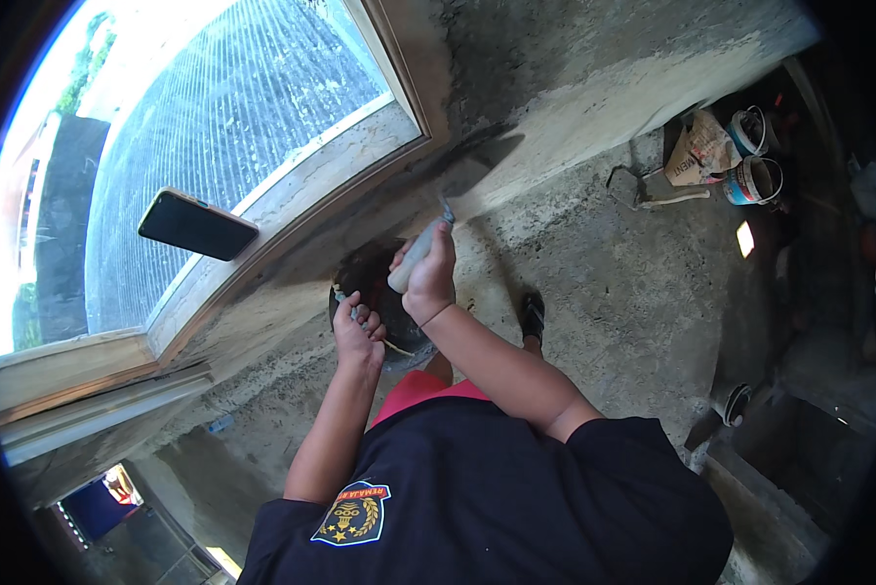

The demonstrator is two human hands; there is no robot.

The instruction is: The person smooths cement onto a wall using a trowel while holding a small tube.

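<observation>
My right hand (pixel 433 278) is closed round the pale, mortar-smeared handle of a trowel (pixel 419 261). Its grey blade points up and away to the right, close to the rough plaster wall (pixel 565 112). Lower and to the left, my left hand (pixel 358 334) is closed on a thin grey-crusted tool (pixel 340 295) whose tip shows above the fingers; its kind cannot be made out. Below both hands, a dark round basin (pixel 399 317) sits on the floor, partly hidden by them.
A black phone (pixel 199 226) leans at the window frame (pixel 297 200) on the left. Along the wall at right lie a wooden-handled tool (pixel 667 198), a brown paper bag (pixel 701 156) and two buckets (pixel 750 182). A white container (pixel 734 405) stands on the concrete floor (pixel 614 302).
</observation>
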